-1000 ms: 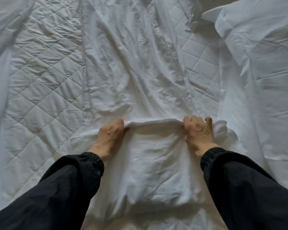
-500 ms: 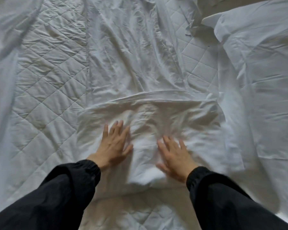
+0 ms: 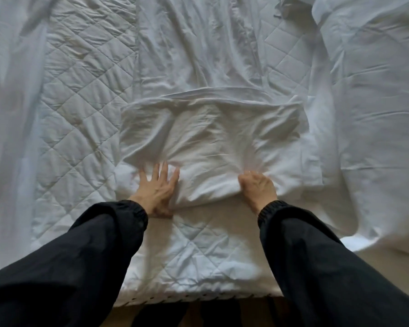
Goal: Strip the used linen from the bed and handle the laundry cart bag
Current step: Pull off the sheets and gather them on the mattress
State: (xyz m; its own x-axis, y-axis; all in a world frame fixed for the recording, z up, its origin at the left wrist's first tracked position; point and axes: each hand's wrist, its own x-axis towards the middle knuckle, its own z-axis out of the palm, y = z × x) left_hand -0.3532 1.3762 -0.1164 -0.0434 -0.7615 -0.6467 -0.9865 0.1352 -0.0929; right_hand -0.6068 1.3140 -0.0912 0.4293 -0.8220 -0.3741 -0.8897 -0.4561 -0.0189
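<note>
1. Folded sheet (image 3: 213, 142): a white, rumpled bundle lying mid-bed, close to the near edge, on top of the quilted mattress pad (image 3: 80, 102).
2. Change: a second ago both hands were carrying the edge over. Half a second ago both lay flat, smoothing the top. Now both are at the bundle's near edge.
3. Left hand (image 3: 157, 191): fingers straight and spread, pressing the near-left corner. Right hand (image 3: 257, 188): fingers curled into the cloth, gripping the near edge.
4. My read: the fold is done and the next move is another fold or a lift. No cart bag in view.
5. Loose sheet (image 3: 194, 43) runs on beyond the bundle, with more white linen (image 3: 376, 90) heaped on the right.
6. Pale floor (image 3: 376, 263) shows past the bed's near edge.
</note>
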